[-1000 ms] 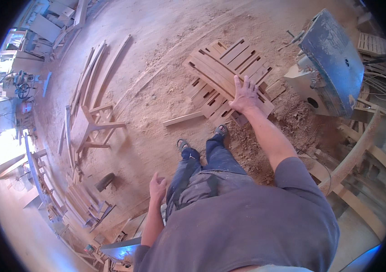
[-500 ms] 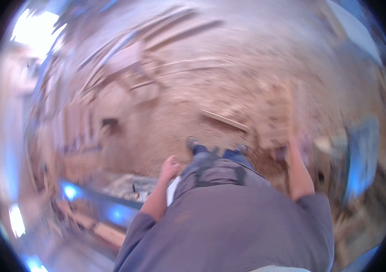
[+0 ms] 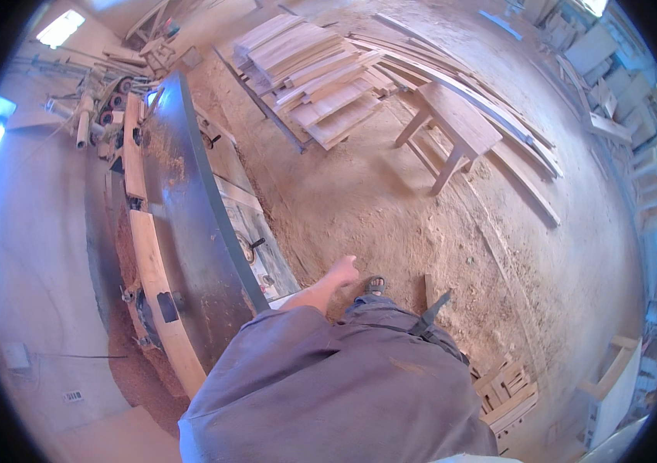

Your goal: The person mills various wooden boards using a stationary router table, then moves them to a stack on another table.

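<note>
My left hand (image 3: 342, 272) hangs in front of my body over the dusty floor, its fingers curled in, with nothing seen in it. It is nearest to a long woodworking machine with a dark metal bed (image 3: 182, 197), which runs along my left side. A light wooden fence (image 3: 151, 262) lies along the far side of that bed. On the machine's near side is a handwheel with a black handle (image 3: 253, 244). My right hand is out of view, with the right arm hidden behind my body and grey shirt.
Ahead lies a stack of planks (image 3: 298, 69). To its right a wooden bench (image 3: 460, 119) stands beside long boards (image 3: 491, 100) on the floor. Slatted wood pieces (image 3: 510, 397) and a pale box-like frame (image 3: 612, 386) are at the lower right. Reddish sawdust (image 3: 132, 363) is heaped behind the machine.
My body and view have turned, and the machine bed now runs up the left side. My right hand, earlier by a wooden piece on the right, has left the view. The blur has eased.
</note>
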`<action>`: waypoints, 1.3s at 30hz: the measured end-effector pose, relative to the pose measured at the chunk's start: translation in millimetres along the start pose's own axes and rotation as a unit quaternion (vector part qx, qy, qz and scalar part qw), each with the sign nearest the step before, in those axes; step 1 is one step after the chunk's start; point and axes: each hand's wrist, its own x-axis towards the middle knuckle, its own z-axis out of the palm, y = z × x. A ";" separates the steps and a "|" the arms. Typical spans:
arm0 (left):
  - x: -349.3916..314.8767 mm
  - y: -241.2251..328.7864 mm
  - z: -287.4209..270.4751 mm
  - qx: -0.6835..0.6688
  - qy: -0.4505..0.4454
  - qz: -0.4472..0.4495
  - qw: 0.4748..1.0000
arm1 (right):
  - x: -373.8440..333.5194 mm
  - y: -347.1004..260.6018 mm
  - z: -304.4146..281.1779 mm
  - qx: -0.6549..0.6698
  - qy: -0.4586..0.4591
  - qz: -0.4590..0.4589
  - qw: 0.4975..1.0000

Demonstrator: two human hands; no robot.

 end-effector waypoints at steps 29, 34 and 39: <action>-43.7 -98.4 -29.2 -0.269 0.297 -0.264 0.877 | 339.6 -402.8 38.9 -0.074 -0.325 -0.235 0.913; -7.3 0.7 -57.3 -0.336 0.290 -0.196 0.875 | 412.4 -454.0 30.6 0.011 -0.243 -0.239 0.940; 11.1 38.5 -56.1 -0.339 0.264 -0.169 0.887 | 437.0 -479.5 45.1 0.070 -0.225 -0.283 0.930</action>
